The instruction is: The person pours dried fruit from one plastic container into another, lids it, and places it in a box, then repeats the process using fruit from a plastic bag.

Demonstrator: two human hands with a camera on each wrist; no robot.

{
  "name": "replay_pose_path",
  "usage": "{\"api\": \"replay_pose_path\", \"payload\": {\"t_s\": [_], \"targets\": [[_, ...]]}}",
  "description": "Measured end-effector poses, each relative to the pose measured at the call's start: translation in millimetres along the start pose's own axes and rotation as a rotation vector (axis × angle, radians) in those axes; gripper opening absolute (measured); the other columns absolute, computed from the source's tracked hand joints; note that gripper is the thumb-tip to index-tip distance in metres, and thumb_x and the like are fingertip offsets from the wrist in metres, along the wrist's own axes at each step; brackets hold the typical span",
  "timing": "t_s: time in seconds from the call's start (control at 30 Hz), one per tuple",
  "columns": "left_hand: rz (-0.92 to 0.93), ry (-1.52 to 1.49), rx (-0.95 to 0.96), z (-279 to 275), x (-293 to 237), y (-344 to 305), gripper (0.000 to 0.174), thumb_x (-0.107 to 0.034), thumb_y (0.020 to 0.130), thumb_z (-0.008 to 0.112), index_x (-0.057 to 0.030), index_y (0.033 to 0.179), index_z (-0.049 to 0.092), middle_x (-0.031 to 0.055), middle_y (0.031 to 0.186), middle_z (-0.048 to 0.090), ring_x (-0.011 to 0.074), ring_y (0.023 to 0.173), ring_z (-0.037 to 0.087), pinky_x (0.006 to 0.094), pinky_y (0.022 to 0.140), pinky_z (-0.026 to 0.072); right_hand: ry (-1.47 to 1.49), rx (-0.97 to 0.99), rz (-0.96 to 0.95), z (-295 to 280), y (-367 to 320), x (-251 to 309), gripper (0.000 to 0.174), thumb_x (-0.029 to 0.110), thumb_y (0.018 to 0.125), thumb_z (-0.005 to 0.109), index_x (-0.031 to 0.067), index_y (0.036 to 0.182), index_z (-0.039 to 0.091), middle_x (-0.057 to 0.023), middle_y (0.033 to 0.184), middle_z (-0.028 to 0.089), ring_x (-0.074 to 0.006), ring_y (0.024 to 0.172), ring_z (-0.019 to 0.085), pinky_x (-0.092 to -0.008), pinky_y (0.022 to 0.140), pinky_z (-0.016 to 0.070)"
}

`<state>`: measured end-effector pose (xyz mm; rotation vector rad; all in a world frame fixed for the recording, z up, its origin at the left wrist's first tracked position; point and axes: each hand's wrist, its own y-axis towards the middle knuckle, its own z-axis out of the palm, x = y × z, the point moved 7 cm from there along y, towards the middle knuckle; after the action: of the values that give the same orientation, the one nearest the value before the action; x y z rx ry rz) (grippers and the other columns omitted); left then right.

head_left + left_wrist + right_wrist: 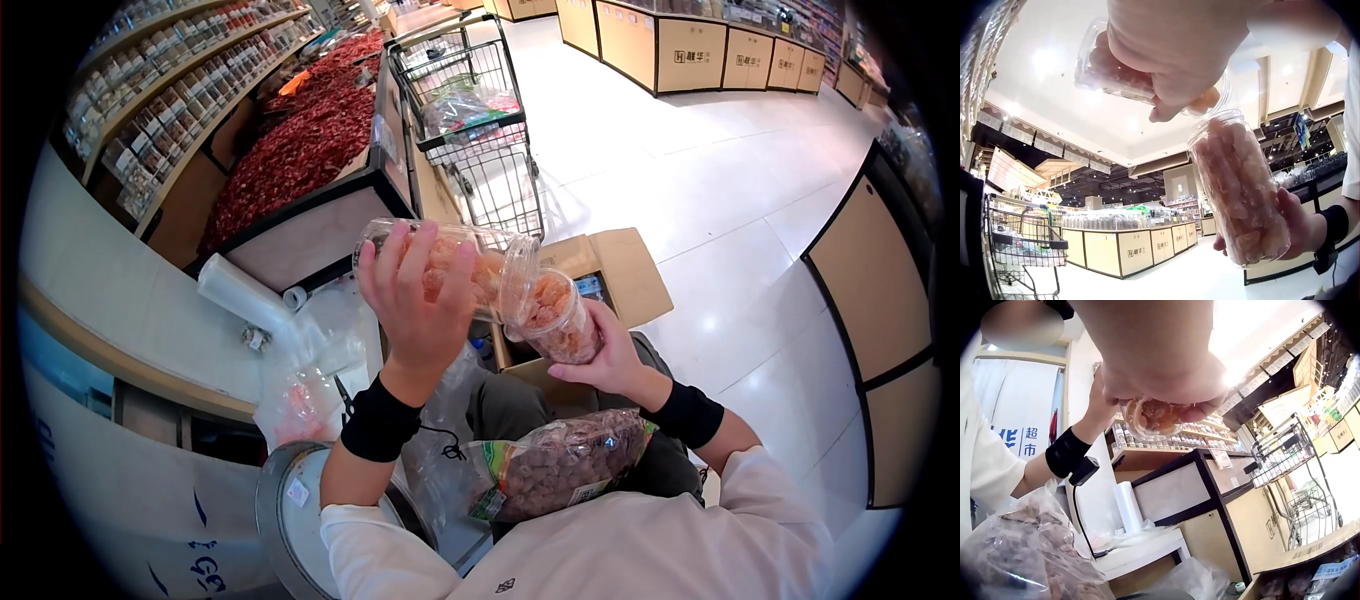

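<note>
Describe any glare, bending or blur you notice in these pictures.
Head view: lines curve strongly, corners go black, lamps glare off the pale floor; left wrist view: bright glare spots on the ceiling, a blurred oval at upper right; right wrist view: washed-out light beside the right hand, another blurred oval at upper left.

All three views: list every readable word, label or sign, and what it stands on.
"超市": blue, on the white curtain; the larger mark beside it is unclear.
"联华", probably: on the tan counter panel.
Too small or blurred: labels on the shelf jars and filled bag.
None legible: upper jar, lower jar.
</note>
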<state>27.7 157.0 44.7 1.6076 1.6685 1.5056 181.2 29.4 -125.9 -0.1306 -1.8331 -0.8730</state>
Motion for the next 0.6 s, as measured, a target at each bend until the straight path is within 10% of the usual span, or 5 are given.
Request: {"api": "replay_pose_path", "payload": {"t_s": [0.2, 0.3, 0.6], "targets": [[-0.158, -0.166, 0.001, 7.4, 18.2, -11.2, 0.051, -0.016, 0.084, 0.071, -0.0140, 0.133, 0.058, 0.0148, 0.135, 0.057, 0.0369, 0.127, 0.053, 0.0601, 0.110, 0.0358, 0.046, 0.023, 0.035, 5.5, -0.8, 5.7, 0.086, 0.033, 0.068, 0.096, 0.0018, 0.135, 0.053, -0.0129, 0.121, 0.061, -0.0240, 0.112, 0.062, -0.0365, 0.098, 0.0488], [-0.179, -0.218, 0.078, 6.3, 22.1, -21.0, 0.078, -0.018, 0.067, 0.090, -0.0080, 0.135, 0.054, 0.0166, 0.134, 0.059, 0.0373, 0.122, 0.059, 0.0519, 0.104, 0.0463, 0.050, 0.041, 0.035, 8.2, -1.3, 1.0, 0.084, 0.031, 0.068, 0.096, 0.0019, 0.134, 0.053, -0.0116, 0.122, 0.062, -0.0224, 0.113, 0.061, -0.0360, 0.099, 0.0482], [-0.406, -0.247, 0.203, -75.9, 59.9, -39.2, 0.091, -0.019, 0.058, 0.097, -0.0030, 0.136, 0.053, 0.0185, 0.129, 0.061, 0.0339, 0.115, 0.063, 0.0397, 0.098, 0.0523, 0.307, 0.246, 0.130, 47.5, 6.7, 23.4, 0.087, 0.027, 0.073, 0.092, 0.0015, 0.141, 0.045, -0.0111, 0.132, 0.060, -0.0201, 0.123, 0.057, -0.0360, 0.105, 0.0445]]}}
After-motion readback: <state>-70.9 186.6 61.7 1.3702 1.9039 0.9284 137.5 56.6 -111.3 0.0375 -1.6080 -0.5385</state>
